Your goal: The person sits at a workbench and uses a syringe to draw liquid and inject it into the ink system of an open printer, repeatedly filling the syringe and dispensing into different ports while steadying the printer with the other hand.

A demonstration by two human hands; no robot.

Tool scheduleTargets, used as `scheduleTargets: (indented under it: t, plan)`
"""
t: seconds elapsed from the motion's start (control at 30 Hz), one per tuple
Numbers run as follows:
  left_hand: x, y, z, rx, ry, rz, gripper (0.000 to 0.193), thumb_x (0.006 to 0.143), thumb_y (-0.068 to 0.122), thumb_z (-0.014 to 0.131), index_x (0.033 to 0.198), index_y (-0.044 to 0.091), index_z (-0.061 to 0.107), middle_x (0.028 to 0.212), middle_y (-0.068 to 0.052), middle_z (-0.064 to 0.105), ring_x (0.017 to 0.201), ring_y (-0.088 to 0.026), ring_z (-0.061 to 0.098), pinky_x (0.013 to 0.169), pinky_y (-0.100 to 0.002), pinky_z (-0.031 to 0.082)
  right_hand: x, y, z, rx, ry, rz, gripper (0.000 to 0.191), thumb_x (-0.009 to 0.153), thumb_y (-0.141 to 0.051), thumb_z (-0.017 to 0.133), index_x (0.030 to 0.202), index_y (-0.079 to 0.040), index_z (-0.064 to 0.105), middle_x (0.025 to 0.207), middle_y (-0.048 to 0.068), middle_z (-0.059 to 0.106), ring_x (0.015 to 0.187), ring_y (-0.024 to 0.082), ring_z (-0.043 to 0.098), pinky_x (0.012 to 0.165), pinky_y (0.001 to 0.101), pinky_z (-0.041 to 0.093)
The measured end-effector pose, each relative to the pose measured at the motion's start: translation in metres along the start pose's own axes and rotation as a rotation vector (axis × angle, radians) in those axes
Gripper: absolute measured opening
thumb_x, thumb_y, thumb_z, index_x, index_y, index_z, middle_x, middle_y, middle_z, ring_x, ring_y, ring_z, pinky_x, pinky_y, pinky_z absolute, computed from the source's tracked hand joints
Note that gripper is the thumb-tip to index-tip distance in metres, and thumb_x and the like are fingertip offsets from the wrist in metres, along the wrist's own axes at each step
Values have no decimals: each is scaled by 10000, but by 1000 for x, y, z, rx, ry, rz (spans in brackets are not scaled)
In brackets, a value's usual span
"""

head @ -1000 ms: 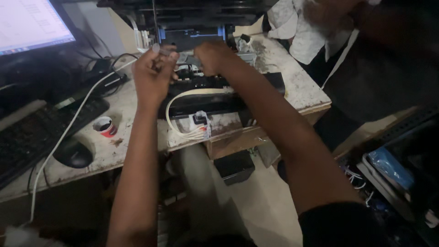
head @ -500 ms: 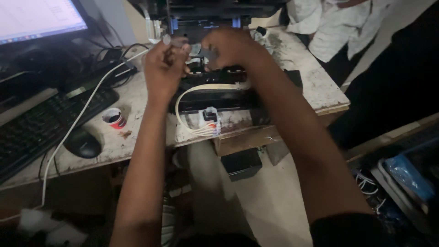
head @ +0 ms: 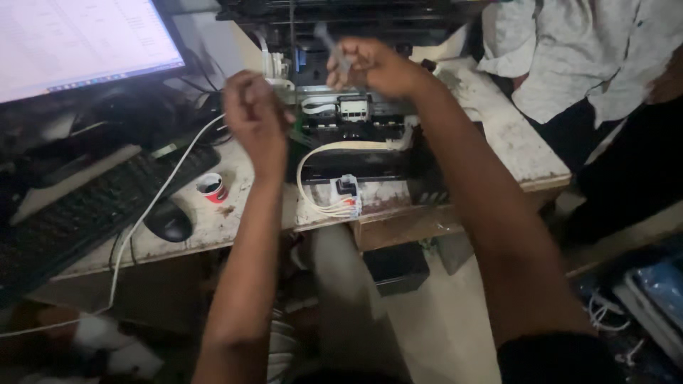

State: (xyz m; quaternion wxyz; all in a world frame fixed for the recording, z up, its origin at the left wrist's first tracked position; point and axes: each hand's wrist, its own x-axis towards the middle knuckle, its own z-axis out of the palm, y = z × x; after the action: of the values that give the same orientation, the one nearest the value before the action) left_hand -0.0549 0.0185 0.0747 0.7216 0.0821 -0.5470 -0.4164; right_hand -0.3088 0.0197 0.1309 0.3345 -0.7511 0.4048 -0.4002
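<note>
keyboard (head: 85, 213) left of printer (head: 356, 135), mouse (head: 169, 220) between

Right hand (head: 373, 65) pinches a thin tool (head: 331, 44) (blurred) above the opened printer (head: 356, 135); left hand (head: 250, 110) fisted.

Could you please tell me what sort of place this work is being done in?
Probably a small electronics or printer repair bench. An opened printer with bare tubing sits on a worn, stained table, beside a keyboard, a mouse and a lit monitor. Both hands work above the printer.
</note>
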Motion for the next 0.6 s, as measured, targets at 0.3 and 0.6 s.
scheduleTargets:
  t: [0.3, 0.6]
  plan:
    - [-56, -24, -77, 530, 95, 98, 234, 1108, 191, 452, 1248, 14, 518, 1042, -76, 562, 882, -138, 522, 794, -304, 457, -1, 22, -22, 216, -52, 43, 617, 975, -755, 468, 903, -143, 445, 843, -5, 440, 824, 193, 456, 875, 382, 424]
    - [-58, -15, -74, 730, -50, -140, 264, 1053, 150, 411, 1219, -14, 535, 1033, -204, 607, 899, -339, 629, 848, -404, 498, -20, -7, -16, 165, 21, 95, 848, 872, -926, 177, 683, -125, 384, 719, 46, 457, 755, 240, 465, 911, 429, 419]
